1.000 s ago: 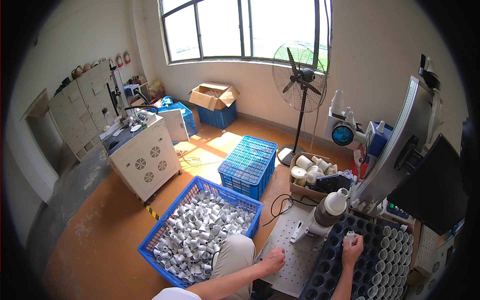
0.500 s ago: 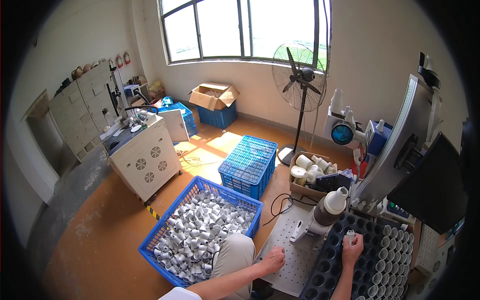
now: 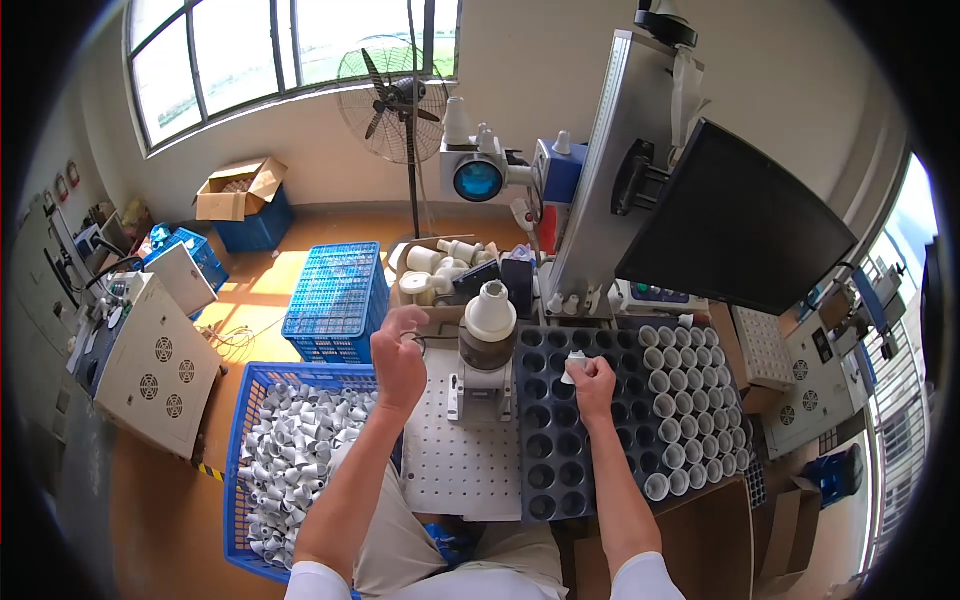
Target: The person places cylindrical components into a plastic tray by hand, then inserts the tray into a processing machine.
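My right hand [image 3: 592, 385] is closed on a small white cup [image 3: 575, 364] over the black tray [image 3: 539, 447]. White cups [image 3: 670, 430] fill several columns at the tray's right side. My left hand [image 3: 400, 360] is raised over the left edge of the perforated metal plate [image 3: 455, 470], its fingers curled; whether it holds anything is too small to tell. Between my hands stands a fixture with a white round top [image 3: 490, 312] and a dark collar. A blue basket [image 3: 236, 480] at my left is heaped with white cups [image 3: 300, 450].
A lens head [image 3: 478, 180] is mounted beyond the fixture, beside a metal column [image 3: 590, 190] and a black monitor [image 3: 740, 220]. Behind the plate lies a carton of white parts [image 3: 425, 262]. A blue crate [image 3: 335, 300] and a fan [image 3: 392, 100] stand further back.
The view has swung to the right. My left hand has risen from the perforated plate. My right hand still holds a white cup over the black tray.
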Available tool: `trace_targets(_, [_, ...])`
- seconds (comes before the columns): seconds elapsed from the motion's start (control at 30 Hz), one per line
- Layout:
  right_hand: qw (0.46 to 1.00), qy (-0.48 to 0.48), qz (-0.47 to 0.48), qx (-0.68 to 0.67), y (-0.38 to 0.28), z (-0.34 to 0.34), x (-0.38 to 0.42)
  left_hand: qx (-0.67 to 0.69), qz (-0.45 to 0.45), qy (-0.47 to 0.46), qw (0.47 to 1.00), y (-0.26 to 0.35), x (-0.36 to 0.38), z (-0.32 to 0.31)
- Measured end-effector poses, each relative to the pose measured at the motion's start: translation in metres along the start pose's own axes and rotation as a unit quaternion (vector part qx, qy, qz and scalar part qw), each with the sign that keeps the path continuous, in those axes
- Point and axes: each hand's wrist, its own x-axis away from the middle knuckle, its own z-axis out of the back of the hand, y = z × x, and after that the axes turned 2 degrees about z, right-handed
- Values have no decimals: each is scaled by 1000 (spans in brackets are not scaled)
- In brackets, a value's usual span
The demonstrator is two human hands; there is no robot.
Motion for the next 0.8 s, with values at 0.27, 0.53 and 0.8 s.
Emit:
trace_targets(0.27, [946,-88,123,-286,-180,-80,-8,86,-45,-158,983,42,-55,-61])
trace_targets(0.53, [965,-127,200,-113,-143,-120,12,-159,89,115,976,-86,2,161])
trace_targets(0.8, [953,-40,290,-76,-102,-104,35,-210,71,56,974,-144,95,145])
